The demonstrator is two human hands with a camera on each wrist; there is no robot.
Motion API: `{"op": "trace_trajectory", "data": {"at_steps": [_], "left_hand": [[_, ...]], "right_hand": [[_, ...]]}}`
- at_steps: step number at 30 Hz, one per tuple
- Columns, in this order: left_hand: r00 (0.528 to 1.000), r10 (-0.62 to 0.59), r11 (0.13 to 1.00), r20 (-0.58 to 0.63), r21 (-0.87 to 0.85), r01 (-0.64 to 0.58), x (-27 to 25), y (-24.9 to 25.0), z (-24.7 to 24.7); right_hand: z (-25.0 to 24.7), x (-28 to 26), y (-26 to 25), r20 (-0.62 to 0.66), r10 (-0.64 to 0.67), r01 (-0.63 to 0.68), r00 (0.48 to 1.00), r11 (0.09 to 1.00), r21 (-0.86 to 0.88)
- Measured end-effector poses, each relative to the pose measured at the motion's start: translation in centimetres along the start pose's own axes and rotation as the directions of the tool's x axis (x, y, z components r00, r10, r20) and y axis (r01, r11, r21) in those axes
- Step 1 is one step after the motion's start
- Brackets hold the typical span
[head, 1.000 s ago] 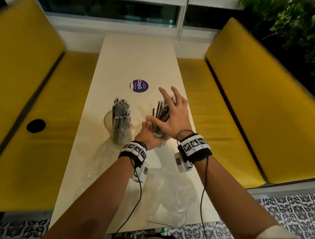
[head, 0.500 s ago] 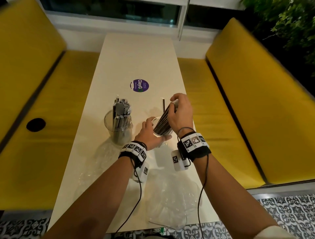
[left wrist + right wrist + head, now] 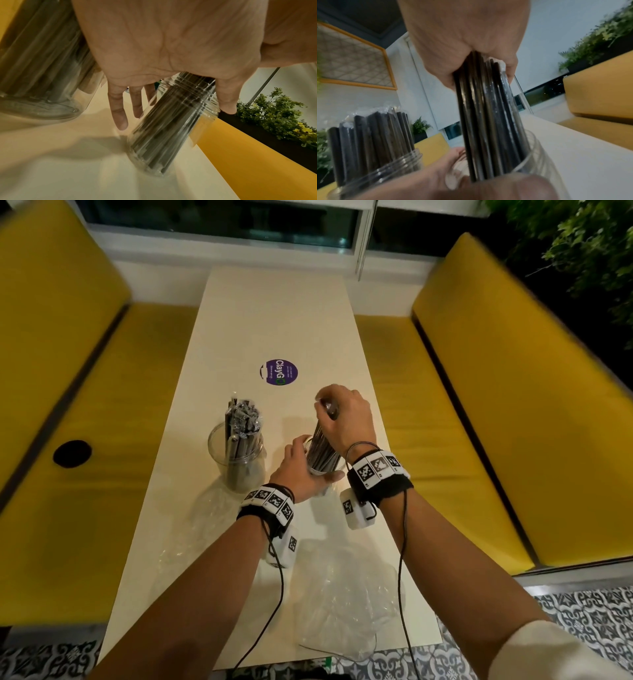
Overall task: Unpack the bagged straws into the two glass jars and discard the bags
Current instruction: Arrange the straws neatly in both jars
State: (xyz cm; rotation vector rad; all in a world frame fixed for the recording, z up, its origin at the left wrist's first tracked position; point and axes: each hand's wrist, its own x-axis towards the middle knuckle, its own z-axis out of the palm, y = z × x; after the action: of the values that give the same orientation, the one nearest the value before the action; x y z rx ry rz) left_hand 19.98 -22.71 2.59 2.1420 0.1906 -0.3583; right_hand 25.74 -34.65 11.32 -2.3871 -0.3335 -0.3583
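Two glass jars stand on the cream table. The left jar holds several dark wrapped straws and nobody touches it. My left hand grips the right jar near its threaded rim, thumb on one side and fingers on the other. My right hand grips the upper ends of a bundle of dark straws, whose lower ends stand inside that jar. The left jar shows beside it in the right wrist view.
Crumpled clear plastic bags lie on the table's near end, one under my right forearm and one in front of the left jar. A purple round sticker sits further along the table. Yellow benches flank both sides.
My right hand went from spread fingers over the jar to gripping the straw tops. It gathered the leaning straws into a more upright bundle. My left hand stayed on the jar.
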Motion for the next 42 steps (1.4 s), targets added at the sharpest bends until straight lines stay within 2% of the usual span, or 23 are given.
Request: {"op": "trace_trajectory", "data": {"at_steps": [3, 5, 7, 9, 12, 17, 21, 25, 28, 30, 32, 37, 42], "left_hand": [[1.000, 0.000, 1.000, 0.002, -0.005, 0.000, 0.0, -0.2, 0.1], [1.000, 0.009, 1.000, 0.000, -0.006, -0.009, 0.1, -0.3, 0.2], [1.000, 0.013, 1.000, -0.002, -0.014, -0.013, 0.2, -0.5, 0.3], [1.000, 0.010, 1.000, 0.002, -0.015, -0.010, 0.2, -0.5, 0.3], [1.000, 0.003, 1.000, 0.000, -0.005, -0.003, 0.2, -0.4, 0.2], [1.000, 0.001, 1.000, -0.015, -0.001, -0.001, 0.0, -0.2, 0.3], [1.000, 0.001, 1.000, -0.015, 0.011, 0.000, 0.1, -0.2, 0.2], [1.000, -0.010, 1.000, -0.014, 0.026, 0.011, -0.1, 0.0, 0.0], [1.000, -0.004, 0.999, -0.018, 0.047, 0.005, -0.7, 0.2, 0.2], [1.000, -0.001, 0.998, -0.031, 0.059, 0.003, -0.7, 0.1, 0.1], [0.999, -0.004, 0.998, -0.038, 0.060, 0.006, -0.7, 0.2, 0.1], [0.999, -0.001, 0.999, -0.047, 0.049, 0.003, -0.6, 0.5, -0.1], [0.998, -0.018, 1.000, -0.063, 0.021, 0.020, -0.8, 0.8, 0.0]], "right_hand": [[-0.8, -0.3, 0.0, -0.184, 0.179, -0.114, 0.966, 0.941, 0.319], [-1.2, -0.8, 0.3, -0.273, 0.275, -0.141, 0.922, 0.895, 0.424], [-1.2, -1.2, 0.8, -0.270, 0.308, -0.207, 0.912, 0.915, 0.346], [-0.9, -1.2, 1.3, -0.184, 0.265, -0.245, 0.946, 0.961, 0.126], [-0.8, -1.0, 1.5, -0.042, 0.116, -0.121, 0.992, 0.984, -0.130], [-1.2, -1.2, 2.1, -0.009, 0.035, -0.036, 0.999, 0.984, -0.175], [-1.4, -1.6, 2.2, 0.103, 0.024, 0.003, 0.994, 0.965, -0.262], [-2.4, -2.0, 1.6, 0.061, -0.009, 0.027, 0.998, 0.952, -0.305], [-2.6, -3.4, 1.4, -0.072, -0.103, 0.083, 0.992, 0.966, -0.246], [-2.0, -3.6, 1.5, -0.109, -0.162, 0.132, 0.981, 0.961, -0.243], [-1.2, -3.5, 1.9, -0.086, -0.158, 0.135, 0.984, 0.965, -0.226], [-0.4, -3.1, 1.9, -0.011, -0.040, 0.037, 0.999, 0.974, -0.223], [-0.4, -3.1, 2.3, 0.040, -0.065, 0.075, 0.997, 0.950, -0.303]]}}
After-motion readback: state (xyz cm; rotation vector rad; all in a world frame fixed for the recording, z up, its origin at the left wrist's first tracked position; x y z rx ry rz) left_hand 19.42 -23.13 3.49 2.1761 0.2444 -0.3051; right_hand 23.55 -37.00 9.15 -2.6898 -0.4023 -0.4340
